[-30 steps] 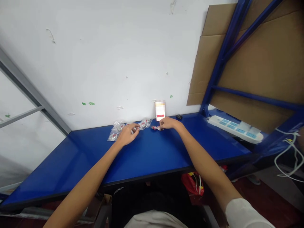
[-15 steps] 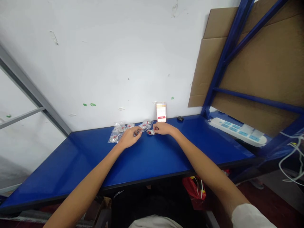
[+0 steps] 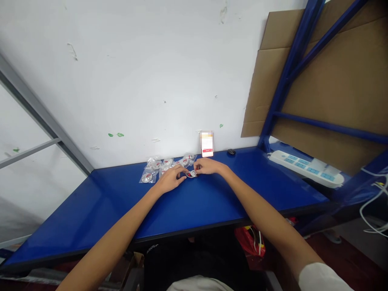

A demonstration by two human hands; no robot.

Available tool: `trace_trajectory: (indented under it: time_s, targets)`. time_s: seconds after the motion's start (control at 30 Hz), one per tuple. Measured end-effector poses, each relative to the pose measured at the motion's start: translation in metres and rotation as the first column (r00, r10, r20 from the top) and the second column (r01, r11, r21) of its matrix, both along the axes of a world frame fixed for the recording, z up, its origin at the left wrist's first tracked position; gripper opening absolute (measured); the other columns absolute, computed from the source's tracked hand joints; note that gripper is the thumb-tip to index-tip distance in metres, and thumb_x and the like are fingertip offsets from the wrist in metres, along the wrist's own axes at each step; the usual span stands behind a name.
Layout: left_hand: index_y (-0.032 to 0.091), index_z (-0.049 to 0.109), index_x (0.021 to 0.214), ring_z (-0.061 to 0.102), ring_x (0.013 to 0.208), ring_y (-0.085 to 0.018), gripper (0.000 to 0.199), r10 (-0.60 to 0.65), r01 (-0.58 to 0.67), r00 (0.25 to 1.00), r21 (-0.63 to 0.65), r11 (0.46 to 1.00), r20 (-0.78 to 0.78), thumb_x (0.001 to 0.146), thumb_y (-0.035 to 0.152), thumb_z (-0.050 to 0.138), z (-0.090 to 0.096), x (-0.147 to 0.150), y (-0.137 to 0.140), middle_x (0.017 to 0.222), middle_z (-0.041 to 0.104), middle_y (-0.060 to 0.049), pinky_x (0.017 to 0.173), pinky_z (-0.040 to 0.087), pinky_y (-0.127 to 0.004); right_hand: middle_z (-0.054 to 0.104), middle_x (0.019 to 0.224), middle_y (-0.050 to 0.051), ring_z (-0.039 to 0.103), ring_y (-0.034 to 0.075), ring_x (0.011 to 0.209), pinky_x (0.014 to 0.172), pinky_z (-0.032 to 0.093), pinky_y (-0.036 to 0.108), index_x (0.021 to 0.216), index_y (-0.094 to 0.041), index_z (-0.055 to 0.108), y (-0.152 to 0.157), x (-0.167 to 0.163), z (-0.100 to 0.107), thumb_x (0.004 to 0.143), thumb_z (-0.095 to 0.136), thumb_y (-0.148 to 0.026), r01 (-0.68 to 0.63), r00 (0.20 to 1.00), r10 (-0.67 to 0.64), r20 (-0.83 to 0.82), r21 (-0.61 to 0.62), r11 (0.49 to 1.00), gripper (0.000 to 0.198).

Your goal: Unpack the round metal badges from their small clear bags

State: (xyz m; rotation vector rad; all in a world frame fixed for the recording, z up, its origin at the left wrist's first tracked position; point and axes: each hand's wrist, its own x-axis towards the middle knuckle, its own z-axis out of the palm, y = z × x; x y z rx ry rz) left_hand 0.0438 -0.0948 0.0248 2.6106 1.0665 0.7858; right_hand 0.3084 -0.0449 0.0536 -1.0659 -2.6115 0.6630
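A round silver disc with red on its face lies on the blue table between my two hands. My left hand rests at its left side, thumb and fingertips curled about its edge. From the right, my right hand pinches a small white piece with a bit of red, which overlaps the disc's right part. Its exact kind is too small to make out. Behind and left of my left hand lie several similar discs in clear plastic bags, among them one bagged disc at the near left.
A phone with a lit screen leans against the white wall. A black computer mouse lies to its right. A white power strip sits by the blue frame on the right. The blue table's front edge is near me.
My left hand has moved right, from the bagged discs to the disc's edge. My right hand still pinches the white piece, which now lies over the disc's right part.
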Motion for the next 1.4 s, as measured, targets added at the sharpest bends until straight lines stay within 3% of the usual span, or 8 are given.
trace_trajectory:
  time_s: [0.3, 0.47, 0.63, 0.8, 1.0, 1.13, 1.27, 1.4]
  targets:
    - [0.027, 0.077, 0.116, 0.063, 0.074, -0.018, 0.022, 0.016, -0.016, 1.0, 0.007, 1.0, -0.026, 0.097, 0.026, 0.065, -0.004, -0.001, 0.003, 0.105, 0.071, -0.004, 0.075, 0.049, -0.033, 0.071, 0.084, 0.003, 0.059, 0.016, 0.072, 0.063, 0.037, 0.025, 0.081, -0.018, 0.068, -0.003, -0.007, -0.006, 0.086, 0.078, -0.032, -0.014, 1.0, 0.015, -0.012, 0.063, 0.998, 0.018]
    - [0.027, 0.079, 0.113, 0.068, 0.084, -0.02, 0.021, 0.019, -0.02, 1.0, 0.035, 0.999, 0.02, 0.103, 0.033, 0.061, -0.001, 0.001, 0.002, 0.107, 0.074, -0.005, 0.081, 0.051, -0.033, 0.069, 0.083, 0.002, 0.058, 0.014, 0.072, 0.065, 0.036, 0.024, 0.079, -0.018, 0.064, -0.002, -0.01, -0.008, 0.09, 0.069, -0.023, -0.101, 0.99, 0.103, -0.091, 0.024, 0.995, 0.013]
    - [0.027, 0.081, 0.114, 0.072, 0.089, -0.022, 0.029, 0.052, -0.058, 0.993, 0.049, 0.997, 0.105, 0.106, 0.041, 0.057, 0.006, 0.0, 0.001, 0.11, 0.079, -0.006, 0.085, 0.054, -0.033, 0.063, 0.072, -0.002, 0.055, 0.014, 0.067, 0.063, 0.034, 0.025, 0.08, -0.018, 0.061, -0.005, -0.01, -0.003, 0.091, 0.063, -0.024, -0.031, 0.981, 0.035, -0.189, 0.024, 0.999, 0.013]
    - [0.027, 0.08, 0.118, 0.071, 0.063, -0.018, 0.032, 0.128, -0.117, 0.979, -0.076, 0.99, 0.157, 0.105, 0.045, 0.056, 0.007, -0.003, 0.0, 0.097, 0.081, -0.003, 0.069, 0.057, -0.03, 0.063, 0.073, -0.001, 0.055, 0.014, 0.067, 0.063, 0.033, 0.025, 0.079, -0.018, 0.062, -0.002, -0.009, -0.003, 0.088, 0.063, -0.025, 0.081, 0.984, -0.064, -0.168, 0.1, 0.992, 0.011]
    - [0.023, 0.076, 0.115, 0.077, 0.074, -0.021, 0.034, 0.155, -0.074, 0.939, -0.258, 0.963, 0.308, 0.102, 0.049, 0.059, 0.005, 0.003, -0.004, 0.098, 0.08, -0.006, 0.058, 0.059, -0.028, 0.067, 0.074, 0.001, 0.056, 0.015, 0.066, 0.06, 0.031, 0.026, 0.075, -0.018, 0.063, 0.005, -0.005, -0.011, 0.086, 0.069, -0.026, 0.144, 0.989, -0.146, 0.002, 0.135, 0.98, 0.015]
    - [0.019, 0.073, 0.112, 0.078, 0.084, -0.024, 0.032, 0.162, 0.037, 0.871, -0.392, 0.919, 0.463, 0.098, 0.047, 0.066, 0.0, 0.006, 0.0, 0.102, 0.078, -0.01, 0.065, 0.063, -0.032, 0.068, 0.086, 0.004, 0.058, 0.017, 0.073, 0.063, 0.036, 0.026, 0.079, -0.019, 0.064, 0.005, -0.004, -0.014, 0.086, 0.074, -0.033, 0.107, 0.994, -0.111, 0.023, 0.12, 0.987, 0.019]
    - [0.018, 0.07, 0.112, 0.078, 0.087, -0.024, 0.034, 0.199, 0.142, 0.776, -0.474, 0.869, 0.598, 0.094, 0.047, 0.072, -0.003, 0.007, 0.004, 0.101, 0.076, -0.009, 0.074, 0.065, -0.036, 0.066, 0.1, 0.006, 0.06, 0.02, 0.084, 0.073, 0.044, 0.029, 0.098, -0.019, 0.065, -0.003, -0.006, -0.01, 0.082, 0.079, -0.031, 0.103, 0.992, -0.087, -0.094, 0.182, 0.978, 0.025]
    - [0.018, 0.069, 0.114, 0.077, 0.091, -0.024, 0.037, 0.206, 0.205, 0.734, -0.501, 0.841, 0.647, 0.095, 0.049, 0.073, 0.0, 0.005, 0.002, 0.101, 0.075, -0.009, 0.077, 0.065, -0.037, 0.066, 0.119, 0.007, 0.064, 0.023, 0.105, 0.091, 0.051, 0.034, 0.124, -0.022, 0.065, -0.014, -0.015, -0.001, 0.086, 0.08, -0.032, -0.094, 0.925, 0.131, -0.357, 0.119, 0.988, 0.043]
